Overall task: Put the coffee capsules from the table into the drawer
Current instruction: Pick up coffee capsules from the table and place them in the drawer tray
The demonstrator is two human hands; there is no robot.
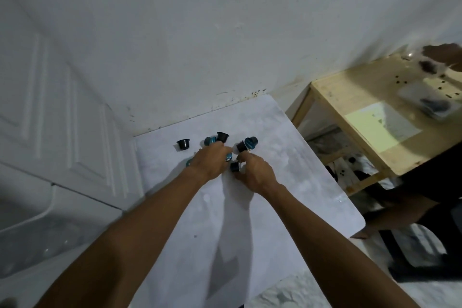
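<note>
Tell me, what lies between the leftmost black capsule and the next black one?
One teal capsule lies there, as the head view shows.

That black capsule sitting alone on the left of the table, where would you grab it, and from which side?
Pinch the lone black capsule by its tapered sides just under the wide rim, coming from above. It stands upright, rim up, with nothing touching it, so both sides are free.
</note>
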